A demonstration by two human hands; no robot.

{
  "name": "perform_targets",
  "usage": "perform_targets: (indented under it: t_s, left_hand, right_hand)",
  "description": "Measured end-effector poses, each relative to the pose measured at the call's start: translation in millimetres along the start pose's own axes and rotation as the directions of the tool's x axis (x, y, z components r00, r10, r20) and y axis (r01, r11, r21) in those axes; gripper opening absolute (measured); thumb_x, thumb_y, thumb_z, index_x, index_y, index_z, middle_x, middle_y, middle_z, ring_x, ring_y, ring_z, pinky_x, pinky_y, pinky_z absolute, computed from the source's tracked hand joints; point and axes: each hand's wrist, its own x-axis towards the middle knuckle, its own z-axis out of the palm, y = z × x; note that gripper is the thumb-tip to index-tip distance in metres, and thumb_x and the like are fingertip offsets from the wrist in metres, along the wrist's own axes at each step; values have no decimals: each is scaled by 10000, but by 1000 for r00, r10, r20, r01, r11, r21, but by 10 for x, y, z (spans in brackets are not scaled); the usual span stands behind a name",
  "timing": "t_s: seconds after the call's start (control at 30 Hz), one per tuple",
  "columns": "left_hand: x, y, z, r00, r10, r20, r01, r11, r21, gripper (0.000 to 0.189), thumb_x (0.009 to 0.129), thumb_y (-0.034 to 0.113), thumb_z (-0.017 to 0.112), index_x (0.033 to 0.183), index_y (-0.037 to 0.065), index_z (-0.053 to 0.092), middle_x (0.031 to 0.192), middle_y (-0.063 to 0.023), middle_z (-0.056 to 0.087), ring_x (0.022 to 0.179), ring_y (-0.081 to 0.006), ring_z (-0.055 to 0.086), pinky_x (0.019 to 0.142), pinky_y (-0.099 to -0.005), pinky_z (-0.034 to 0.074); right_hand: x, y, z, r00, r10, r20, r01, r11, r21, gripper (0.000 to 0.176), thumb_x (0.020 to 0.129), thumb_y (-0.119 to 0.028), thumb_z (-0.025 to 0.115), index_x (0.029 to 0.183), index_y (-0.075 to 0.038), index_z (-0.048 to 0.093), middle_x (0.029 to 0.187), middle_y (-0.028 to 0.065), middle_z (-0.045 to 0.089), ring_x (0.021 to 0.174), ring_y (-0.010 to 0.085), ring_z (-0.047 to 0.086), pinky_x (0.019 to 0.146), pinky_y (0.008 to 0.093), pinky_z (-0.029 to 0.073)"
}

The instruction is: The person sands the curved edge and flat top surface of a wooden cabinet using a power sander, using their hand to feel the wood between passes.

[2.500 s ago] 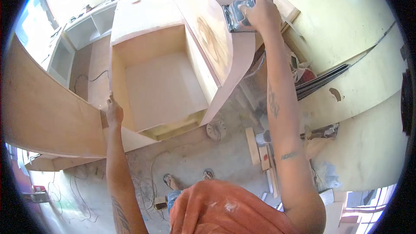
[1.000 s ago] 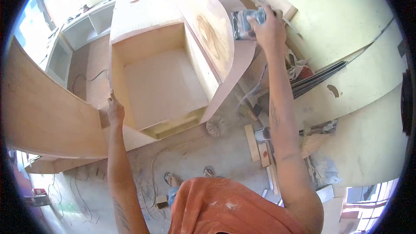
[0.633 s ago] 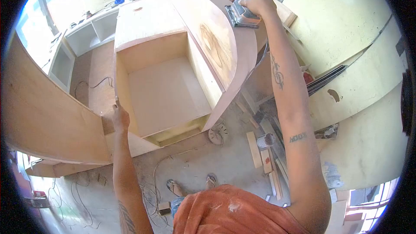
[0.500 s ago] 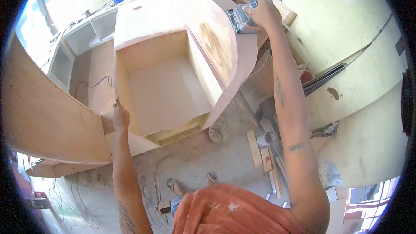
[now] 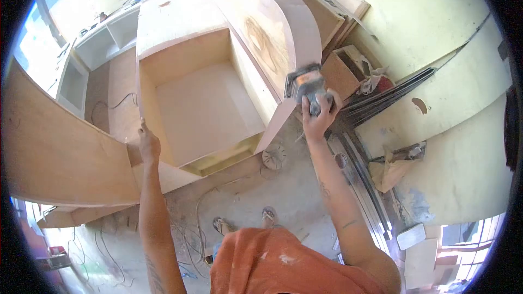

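My right hand is closed around the grip of an electric sander. The sander's flat pad lies against the pinkish curved rim along the right side of a wooden cabinet. Beside the rim, the pale top panel carries a brown wood-grain patch. My left hand grips the left edge of the cabinet's open box, whose inner floor shows below. Part of the sander's body is hidden by my right fingers.
A large curved plywood panel stands at left, near white shelving. Cords trail over the concrete floor. Long dark strips, a wooden box and a paper bag lie at right, beside big pale sheets.
My right hand has brought the sander down along the curved rim, nearer my body. The left hand stays on the cabinet edge, and the view has shifted slightly.
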Motion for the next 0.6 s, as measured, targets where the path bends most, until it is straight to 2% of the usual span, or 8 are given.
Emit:
perform_targets:
  t_s: [0.13,0.27,0.37,0.47,0.53,0.6]
  left_hand:
    - [5,21,-26,1000,-8,8,8,1000,20,604,979,43,415,1547,112,221,1274,-291,511,1004,-495,628,795,-569,534]
    - [-5,59,-123,999,-27,31,26,999,34,635,955,21,433,1547,93,215,1257,-283,518,988,-487,635,778,-565,541]
    - [-28,116,-139,1000,-17,9,17,999,46,643,942,5,433,1544,85,221,1241,-285,522,974,-481,640,773,-561,548]
    - [15,-57,5,997,63,-37,-59,995,86,635,938,5,433,1536,81,235,1226,-289,525,961,-477,642,765,-562,550]
    - [-30,-32,-35,998,60,-18,-59,997,52,623,943,16,433,1533,79,241,1220,-291,526,962,-478,641,770,-570,544]
    - [0,5,-102,998,59,-24,-58,998,21,612,948,27,433,1529,77,247,1214,-293,527,962,-479,640,775,-577,538]
  right_hand:
    - [-375,91,75,995,91,-28,-89,993,72,529,819,-133,849,1230,-99,518,1341,220,418,1216,410,453,986,554,399]
    - [-447,179,66,993,117,-8,-116,991,63,546,814,-133,854,1239,-90,514,1344,229,421,1224,416,451,988,568,395]
    - [-183,176,53,996,67,-57,-64,996,56,529,814,-144,855,1232,-87,536,1339,223,441,1223,412,461,981,547,409]
    - [311,54,-45,996,82,-27,-82,997,1,470,812,-181,852,1197,-105,592,1327,210,479,1222,426,498,988,537,443]
    - [605,-33,-77,992,116,41,-117,993,18,445,808,-191,849,1172,-98,611,1306,207,503,1206,423,513,987,531,448]
    - [685,-42,-56,994,103,31,-103,995,3,452,804,-188,850,1175,-101,606,1306,206,504,1208,421,509,988,532,445]
